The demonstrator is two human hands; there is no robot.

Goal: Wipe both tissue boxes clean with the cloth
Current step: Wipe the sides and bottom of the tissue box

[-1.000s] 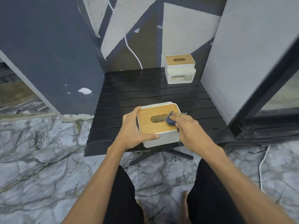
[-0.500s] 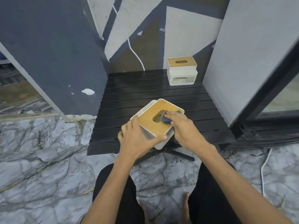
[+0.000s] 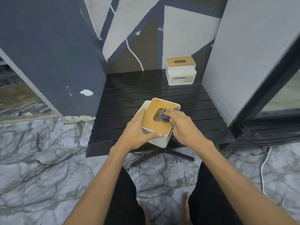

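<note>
Since a second ago, near tissue box (image 3: pixel 155 120) turned, tilted up. My left hand (image 3: pixel 136 132) grips it; right hand (image 3: pixel 181 125) presses one cloth (image 3: pixel 164 116) on lid. Two boxes total; second box (image 3: pixel 181 70) at table (image 3: pixel 129 88) back.

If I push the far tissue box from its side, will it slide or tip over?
The far tissue box stands tall on a narrow base, so a high push may tip it. Its smooth white walls would likely slide on the black slatted table if pushed low. It probably is light, being plastic-looking.
</note>
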